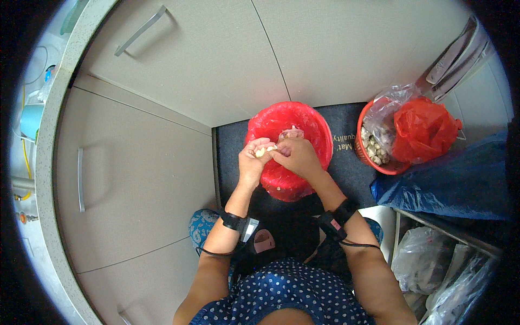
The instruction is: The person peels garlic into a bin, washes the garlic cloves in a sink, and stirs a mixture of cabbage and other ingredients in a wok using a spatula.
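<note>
Both hands are over a bin lined with a red plastic bag [292, 189]. My left hand [252, 160] is cupped, with pale peeled garlic cloves [260, 152] in its palm. Fingers of my right hand [298, 156] pinch a whitish garlic clove [271, 148] at the left fingertips. Inside the bin, partly covered by the right hand, lie pinkish-white garlic skins [291, 133]. How much of the clove at the fingertips still has skin on it is too small to tell.
To the right, an orange-red basket [359, 152] holds garlic bulbs [371, 148], clear plastic and a red plastic bag [426, 130]. Beige cabinets [134, 162] with metal handles stand ahead and left. A dark mat [229, 150] covers the floor; a blue plastic bag [447, 187] lies right.
</note>
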`<state>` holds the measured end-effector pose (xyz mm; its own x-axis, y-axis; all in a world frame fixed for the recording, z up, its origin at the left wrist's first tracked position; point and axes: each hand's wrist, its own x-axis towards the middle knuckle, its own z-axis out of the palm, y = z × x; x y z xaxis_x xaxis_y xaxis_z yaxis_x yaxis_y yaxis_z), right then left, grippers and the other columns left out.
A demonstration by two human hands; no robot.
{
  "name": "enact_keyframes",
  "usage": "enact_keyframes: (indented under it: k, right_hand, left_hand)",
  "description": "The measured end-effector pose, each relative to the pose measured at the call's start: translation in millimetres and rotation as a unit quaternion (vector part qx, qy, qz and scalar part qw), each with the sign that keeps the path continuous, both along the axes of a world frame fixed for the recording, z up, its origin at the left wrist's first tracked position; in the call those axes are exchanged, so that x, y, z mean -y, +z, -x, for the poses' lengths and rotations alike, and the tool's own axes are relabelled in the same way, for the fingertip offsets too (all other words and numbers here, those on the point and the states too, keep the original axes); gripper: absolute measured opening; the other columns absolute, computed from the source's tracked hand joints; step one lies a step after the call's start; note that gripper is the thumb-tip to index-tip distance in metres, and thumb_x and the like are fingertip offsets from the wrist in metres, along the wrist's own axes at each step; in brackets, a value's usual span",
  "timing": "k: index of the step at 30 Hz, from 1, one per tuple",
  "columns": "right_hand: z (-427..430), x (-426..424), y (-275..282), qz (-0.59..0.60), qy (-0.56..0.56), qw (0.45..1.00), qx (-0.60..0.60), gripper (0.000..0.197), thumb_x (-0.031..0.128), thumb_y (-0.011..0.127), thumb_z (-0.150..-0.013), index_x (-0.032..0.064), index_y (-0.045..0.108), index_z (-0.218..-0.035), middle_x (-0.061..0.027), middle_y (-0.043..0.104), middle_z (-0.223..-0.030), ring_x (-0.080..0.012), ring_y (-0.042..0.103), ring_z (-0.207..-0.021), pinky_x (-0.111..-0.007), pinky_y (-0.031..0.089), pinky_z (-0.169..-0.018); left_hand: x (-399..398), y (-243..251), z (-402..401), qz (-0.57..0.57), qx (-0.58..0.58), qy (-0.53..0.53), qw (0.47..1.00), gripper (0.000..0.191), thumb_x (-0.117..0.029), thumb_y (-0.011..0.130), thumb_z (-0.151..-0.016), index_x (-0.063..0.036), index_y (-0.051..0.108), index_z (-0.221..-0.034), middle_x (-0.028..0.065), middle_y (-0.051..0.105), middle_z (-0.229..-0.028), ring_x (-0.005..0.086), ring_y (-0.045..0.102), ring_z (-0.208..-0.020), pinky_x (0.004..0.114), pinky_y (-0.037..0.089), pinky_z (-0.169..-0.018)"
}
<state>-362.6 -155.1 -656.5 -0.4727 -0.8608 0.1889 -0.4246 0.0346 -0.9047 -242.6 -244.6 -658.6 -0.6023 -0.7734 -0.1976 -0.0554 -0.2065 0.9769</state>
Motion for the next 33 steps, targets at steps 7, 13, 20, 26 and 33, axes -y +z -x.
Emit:
enact_keyframes:
  k: [7,13,20,26,33]
  right_hand:
    - [4.3,3.2,-11.5,0.028,-0.027,0.996,-0.086,0.017,0.019,0.061,-0.073,0.0051,0.060,-0.063,-0.0103,0.059,-0.065,-0.0283,0.056,-0.066,-0.040,0.043,-0.070]
    - [9.3,6.4,-19.1,0.051,-0.073,0.996,0.032,0.019,0.017,0.059,-0.075,0.0038,0.055,-0.062,-0.0117,0.058,-0.063,-0.0319,0.056,-0.067,-0.044,0.043,-0.074]
    - [12.9,1.8,-22.8,-0.143,-0.012,0.988,-0.055,0.012,0.013,0.062,-0.072,0.0029,0.055,-0.072,-0.0174,0.058,-0.073,-0.0356,0.057,-0.071,-0.044,0.047,-0.071]
    - [13.5,-3.0,-32.3,-0.005,-0.044,0.997,-0.070,0.015,0.015,0.065,-0.069,0.0042,0.056,-0.075,-0.0170,0.057,-0.092,-0.0341,0.052,-0.098,-0.043,0.046,-0.077]
    - [11.8,-4.0,-11.5,-0.148,0.001,0.987,-0.057,0.029,0.006,0.064,-0.067,0.0039,0.058,-0.095,-0.0174,0.058,-0.097,-0.0351,0.054,-0.096,-0.040,0.045,-0.084]
  left_hand:
    - [-5.9,4.1,2.6,0.064,0.029,-0.008,0.997,0.030,0.009,0.062,-0.074,0.0021,0.055,-0.103,0.0089,0.063,-0.094,0.0141,0.059,-0.088,0.026,0.047,-0.081]
    - [-1.7,-2.1,-1.2,0.064,0.028,0.002,0.998,0.031,0.009,0.063,-0.074,0.0018,0.055,-0.103,0.0097,0.063,-0.095,0.0143,0.059,-0.089,0.026,0.047,-0.082]
    - [3.9,2.4,-2.8,-0.118,-0.047,0.028,0.992,0.033,0.009,0.061,-0.074,-0.0001,0.054,-0.105,0.0095,0.062,-0.098,0.0132,0.059,-0.085,0.022,0.048,-0.072]
    - [16.3,-7.6,-7.5,-0.399,-0.241,-0.028,0.884,0.026,-0.004,0.053,-0.084,-0.0023,0.051,-0.110,0.0108,0.059,-0.098,0.0202,0.056,-0.087,0.025,0.048,-0.063]
    - [12.9,1.7,-4.3,-0.496,-0.265,0.044,0.826,0.024,-0.014,0.044,-0.090,-0.0002,0.051,-0.109,0.0152,0.057,-0.107,0.0304,0.052,-0.104,0.038,0.049,-0.083]
